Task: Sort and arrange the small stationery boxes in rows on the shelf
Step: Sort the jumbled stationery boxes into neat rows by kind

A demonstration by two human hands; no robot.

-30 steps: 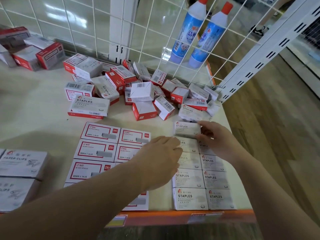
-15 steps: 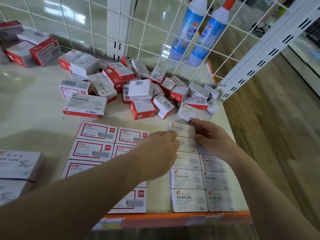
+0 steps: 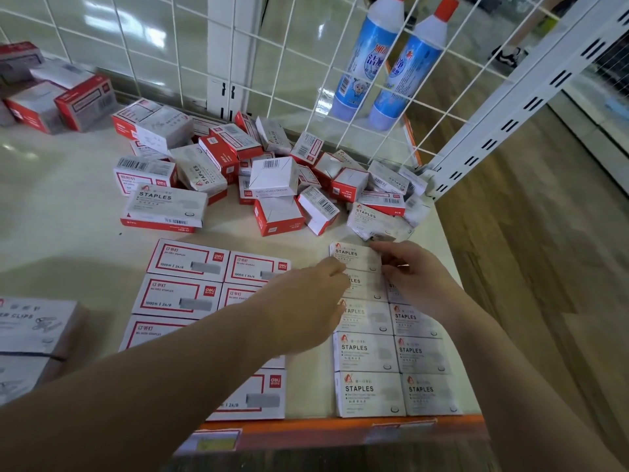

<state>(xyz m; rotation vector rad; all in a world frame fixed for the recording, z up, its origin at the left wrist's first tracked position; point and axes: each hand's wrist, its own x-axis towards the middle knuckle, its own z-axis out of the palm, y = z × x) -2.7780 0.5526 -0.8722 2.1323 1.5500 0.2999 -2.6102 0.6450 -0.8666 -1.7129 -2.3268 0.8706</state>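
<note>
A grey-white STAPLES box [image 3: 354, 257] lies flat at the far end of the left column of matching grey STAPLES boxes [image 3: 369, 393], which stand in two columns near the shelf's right front. My right hand [image 3: 412, 274] pinches that box at its right edge. My left hand [image 3: 306, 301] reaches across, its fingertips touching the left side of the column just below the box. Left of them lie red-framed staple boxes [image 3: 187, 258] in two columns, partly hidden under my left arm. A loose pile of mixed boxes [image 3: 272, 175] sits behind the rows.
The cream shelf [image 3: 68, 233] has an orange front edge [image 3: 340, 427] and a white wire grid [image 3: 306, 97] at the back. Two blue bottles [image 3: 364, 63] stand behind the grid. Paper clip boxes [image 3: 34, 321] sit front left, larger red boxes [image 3: 81, 100] back left.
The STAPLES box in my right hand has come down flat onto the shelf at the top of the left grey column. My left hand has shifted slightly toward the column's edge.
</note>
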